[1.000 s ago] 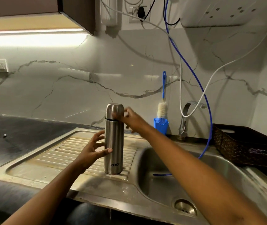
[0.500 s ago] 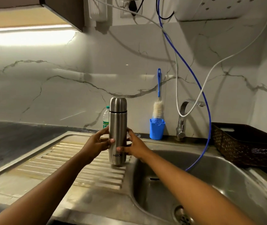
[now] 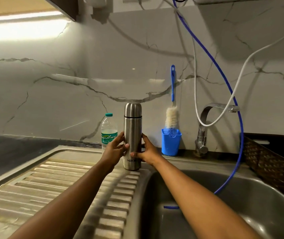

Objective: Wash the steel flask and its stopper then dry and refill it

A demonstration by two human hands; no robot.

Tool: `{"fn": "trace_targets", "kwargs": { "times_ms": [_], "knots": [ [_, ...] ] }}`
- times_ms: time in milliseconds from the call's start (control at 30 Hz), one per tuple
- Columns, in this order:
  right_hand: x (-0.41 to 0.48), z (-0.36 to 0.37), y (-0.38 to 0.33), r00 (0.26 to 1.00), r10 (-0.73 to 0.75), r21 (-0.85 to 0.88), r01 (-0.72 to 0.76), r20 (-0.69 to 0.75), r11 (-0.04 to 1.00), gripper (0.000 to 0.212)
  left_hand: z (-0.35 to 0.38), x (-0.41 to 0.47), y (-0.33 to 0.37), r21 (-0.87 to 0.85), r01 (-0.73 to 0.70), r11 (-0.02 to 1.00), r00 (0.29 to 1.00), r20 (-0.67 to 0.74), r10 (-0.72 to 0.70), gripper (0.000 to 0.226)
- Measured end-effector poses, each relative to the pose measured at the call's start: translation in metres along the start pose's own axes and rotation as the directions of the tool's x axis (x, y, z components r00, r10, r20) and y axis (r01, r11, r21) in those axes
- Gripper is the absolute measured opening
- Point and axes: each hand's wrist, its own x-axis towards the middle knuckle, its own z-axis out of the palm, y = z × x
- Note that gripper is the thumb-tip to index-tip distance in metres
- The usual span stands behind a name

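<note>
**Both hands now low on the flask body; cap left alone**

Steel flask [image 3: 132,137] upright at the right end of the ribbed drainboard [image 3: 60,183], beside the sink basin [image 3: 224,204], cap still on. A second ago the right hand [image 3: 144,151] was at the cap; it has dropped to the lower body. Left hand [image 3: 115,149] opposite. Both wrap the flask, fingers closed around it. Reads as a two-handed steadying or lift, not an unscrewing, so washing looks not yet begun. Behind: plastic water bottle [image 3: 109,128], bottle brush [image 3: 171,118] in blue cup [image 3: 170,144], tap [image 3: 205,128] further right.
</note>
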Motion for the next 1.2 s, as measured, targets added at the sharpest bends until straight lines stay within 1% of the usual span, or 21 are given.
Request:
{"fn": "trace_targets", "kwargs": {
  "times_ms": [100, 133, 167, 200, 233, 267, 300, 333, 367, 433, 467, 533, 600, 633, 933, 1100, 1200],
  "knots": [
    [0.009, 0.003, 0.007, 1.0, 0.008, 0.011, -0.008, -0.015, 1.0, 0.092, 0.001, 0.004, -0.006, 0.055, -0.03, 0.998, 0.999, -0.03, 0.032, 0.058],
    [0.01, 0.003, 0.008, 1.0, 0.012, 0.009, -0.012, -0.016, 1.0, 0.092, 0.0, 0.004, -0.008, 0.125, -0.058, 0.99, 0.995, -0.077, 0.068, 0.054],
    [0.012, 0.003, 0.008, 1.0, 0.017, 0.0, -0.017, -0.015, 1.0, 0.092, -0.001, 0.003, -0.01, 0.247, -0.092, 0.965, 0.978, -0.16, 0.134, 0.048],
    [0.013, 0.003, 0.008, 1.0, 0.022, -0.017, -0.022, -0.008, 1.0, 0.091, -0.005, 0.001, -0.011, 0.396, -0.102, 0.913, 0.941, -0.259, 0.217, 0.042],
    [0.013, 0.002, 0.009, 1.0, 0.027, -0.039, -0.027, -0.002, 0.999, 0.091, -0.009, 0.0, -0.012, 0.519, -0.087, 0.851, 0.887, -0.349, 0.303, 0.04],
    [0.012, 0.002, 0.009, 0.999, 0.034, -0.06, -0.033, 0.005, 0.998, 0.091, -0.014, 0.0, -0.014, 0.586, -0.062, 0.808, 0.834, -0.414, 0.364, 0.044],
    [0.011, 0.002, 0.01, 0.999, 0.047, -0.081, -0.045, 0.017, 0.996, 0.092, -0.02, 0.003, -0.017, 0.6, -0.038, 0.799, 0.798, -0.463, 0.386, 0.052],
    [0.009, 0.003, 0.011, 0.998, 0.062, -0.106, -0.059, 0.031, 0.993, 0.092, -0.027, 0.008, -0.02, 0.584, -0.006, 0.811, 0.787, -0.498, 0.365, 0.064],
    [0.007, 0.003, 0.012, 0.996, 0.075, -0.138, -0.069, 0.041, 0.988, 0.093, -0.032, 0.012, -0.024, 0.551, 0.034, 0.834, 0.807, -0.507, 0.303, 0.079],
    [0.005, 0.004, 0.016, 0.996, 0.077, -0.19, -0.069, 0.038, 0.979, 0.094, -0.038, 0.02, -0.03, 0.468, 0.101, 0.878, 0.882, -0.451, 0.138, 0.107],
    [0.004, 0.006, 0.018, 0.997, 0.072, -0.205, -0.064, 0.031, 0.977, 0.094, -0.039, 0.023, -0.033, 0.439, 0.115, 0.891, 0.913, -0.401, 0.08, 0.112],
    [0.003, 0.008, 0.022, 0.998, 0.06, -0.233, -0.056, 0.008, 0.971, 0.094, -0.039, 0.027, -0.037, 0.449, 0.119, 0.886, 0.941, -0.336, 0.044, 0.105],
    [0.005, 0.009, 0.024, 0.999, 0.053, -0.242, -0.052, -0.001, 0.969, 0.093, -0.043, 0.029, -0.039, 0.512, 0.118, 0.851, 0.941, -0.332, 0.069, 0.095],
    [0.005, 0.009, 0.023, 0.999, 0.052, -0.247, -0.05, 0.004, 0.968, 0.093, -0.047, 0.029, -0.039, 0.535, 0.125, 0.836, 0.937, -0.341, 0.077, 0.093],
    [0.015, 0.021, 0.02, 0.999, 0.03, -0.248, -0.026, 0.013, 0.969, 0.094, -0.07, 0.034, -0.04, 0.531, 0.13, 0.838, 0.963, -0.268, 0.021, 0.099],
    [0.021, 0.025, 0.022, 0.999, 0.047, -0.257, -0.046, -0.001, 0.965, 0.094, -0.075, 0.037, -0.043, 0.509, 0.138, 0.849, 0.969, -0.246, -0.01, 0.098],
    [0.015, 0.027, 0.017, 0.998, 0.069, -0.303, -0.068, -0.007, 0.951, 0.094, -0.072, 0.029, -0.039, 0.495, 0.149, 0.856, 0.97, -0.24, -0.03, 0.1]
  ]
}}
